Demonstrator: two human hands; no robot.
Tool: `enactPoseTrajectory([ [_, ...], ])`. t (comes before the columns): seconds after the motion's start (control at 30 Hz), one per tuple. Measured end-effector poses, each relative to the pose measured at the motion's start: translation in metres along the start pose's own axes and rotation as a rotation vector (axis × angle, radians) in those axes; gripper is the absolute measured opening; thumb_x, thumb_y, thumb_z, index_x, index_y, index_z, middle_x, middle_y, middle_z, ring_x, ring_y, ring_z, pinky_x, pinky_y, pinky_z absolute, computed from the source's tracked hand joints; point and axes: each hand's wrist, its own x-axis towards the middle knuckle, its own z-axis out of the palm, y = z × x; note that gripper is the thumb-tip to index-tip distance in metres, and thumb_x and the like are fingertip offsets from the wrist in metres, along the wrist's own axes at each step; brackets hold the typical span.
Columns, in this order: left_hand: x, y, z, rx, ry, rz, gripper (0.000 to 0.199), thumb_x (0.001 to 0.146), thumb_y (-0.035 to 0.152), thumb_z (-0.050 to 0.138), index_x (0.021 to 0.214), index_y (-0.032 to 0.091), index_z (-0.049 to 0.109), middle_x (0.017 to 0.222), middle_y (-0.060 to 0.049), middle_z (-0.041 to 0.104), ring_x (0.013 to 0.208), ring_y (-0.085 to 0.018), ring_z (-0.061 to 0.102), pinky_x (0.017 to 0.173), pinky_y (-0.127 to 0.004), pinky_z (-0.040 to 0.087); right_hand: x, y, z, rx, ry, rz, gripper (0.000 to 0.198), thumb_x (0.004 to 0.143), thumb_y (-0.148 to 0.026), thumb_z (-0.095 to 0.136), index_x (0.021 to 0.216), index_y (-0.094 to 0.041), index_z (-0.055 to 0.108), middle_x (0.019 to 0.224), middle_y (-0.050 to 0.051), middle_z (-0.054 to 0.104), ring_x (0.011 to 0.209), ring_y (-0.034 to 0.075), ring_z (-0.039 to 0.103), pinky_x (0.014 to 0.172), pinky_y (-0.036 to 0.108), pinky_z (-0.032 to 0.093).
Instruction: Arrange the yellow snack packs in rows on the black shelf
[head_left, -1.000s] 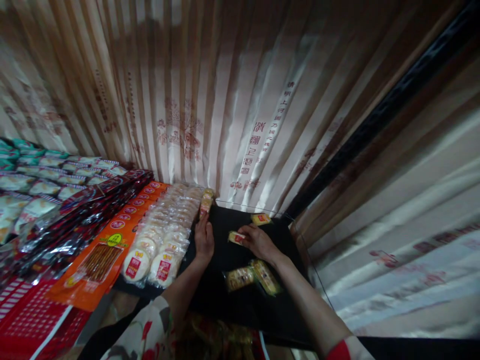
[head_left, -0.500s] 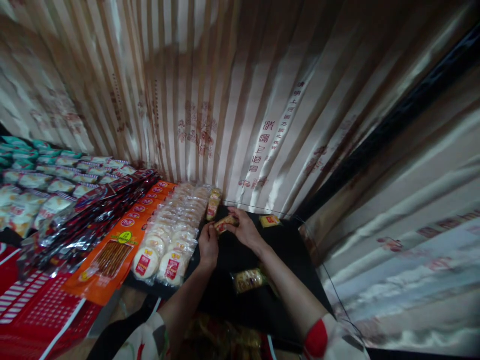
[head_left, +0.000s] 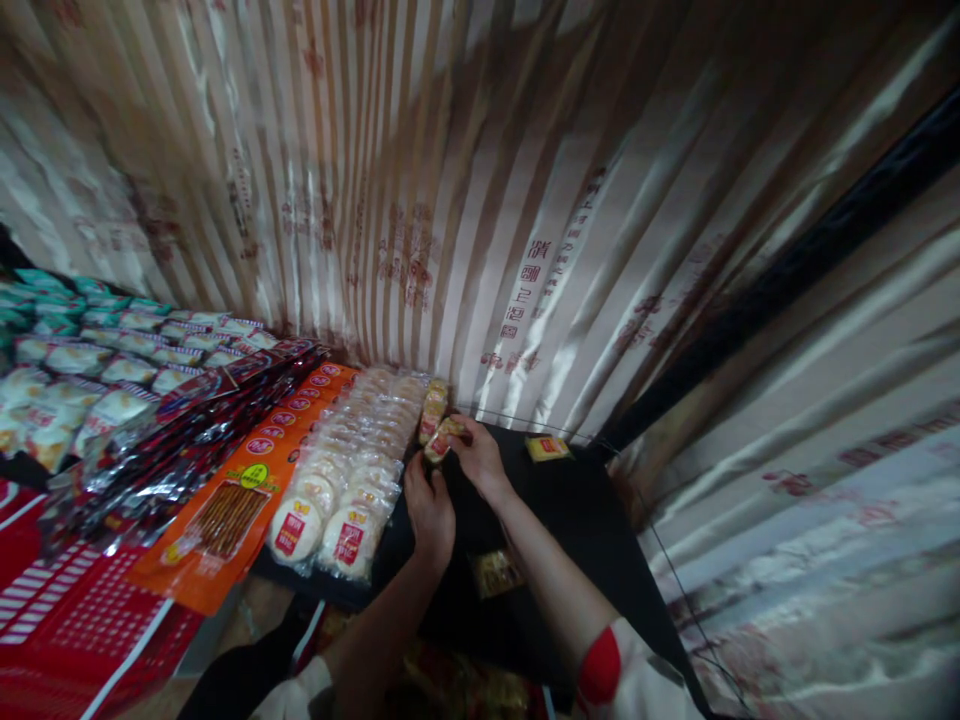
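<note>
Between the thumb and fingers of my right hand [head_left: 478,457] is a small yellow-and-red snack packet [head_left: 437,443], tilted over the black tabletop [head_left: 551,510]. My left hand [head_left: 431,515] is just below it, thumb and fingers apart, holding nothing that I can see. Right behind the held packet, a similar snack packet [head_left: 434,397] lies against rows of round white crackers in clear wrappers [head_left: 351,540]. Another snack packet [head_left: 495,573] rests near my right forearm, partly hidden. A yellow packet [head_left: 547,448] lies at the table's back edge.
Left of the crackers lie an orange snack-stick bag [head_left: 232,510], dark shiny packets [head_left: 172,440] and rows of white packets [head_left: 116,415]. A red basket [head_left: 82,620] stands at the lower left. Printed curtains [head_left: 420,200] hang behind, with a dark pole [head_left: 750,310] at right.
The held packet has tilted more upright and moved nearer the packet by the crackers. My left hand has come off it and dropped slightly; my right hand keeps hold.
</note>
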Motion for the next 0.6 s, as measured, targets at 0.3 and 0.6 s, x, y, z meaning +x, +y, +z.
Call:
enactPoseTrajectory([
  [0.3, -0.003, 0.005, -0.012, 0.429, -0.215, 0.331, 0.060, 0.068, 0.003, 0.043, 0.128, 0.008, 0.045, 0.141, -0.014, 0.036, 0.131, -0.026, 0.031, 0.111, -0.039, 0.029, 0.011, -0.019, 0.018, -0.157, -0.054, -0.070, 0.045, 0.069, -0.009, 0.055, 0.113, -0.020, 0.057, 0.107, 0.006, 0.063, 0.093, 0.019, 0.061, 0.088, 0.038, 0.048],
  [0.6, 0.011, -0.010, -0.008, 0.493, -0.206, 0.433, 0.063, 0.070, 0.005, 0.042, 0.133, 0.009, 0.040, 0.144, -0.012, 0.035, 0.133, -0.028, 0.030, 0.109, -0.046, 0.030, 0.011, -0.016, 0.027, -0.129, 0.041, -0.096, 0.042, 0.072, -0.016, 0.057, 0.113, -0.023, 0.057, 0.105, 0.007, 0.058, 0.092, 0.020, 0.059, 0.089, 0.039, 0.047],
])
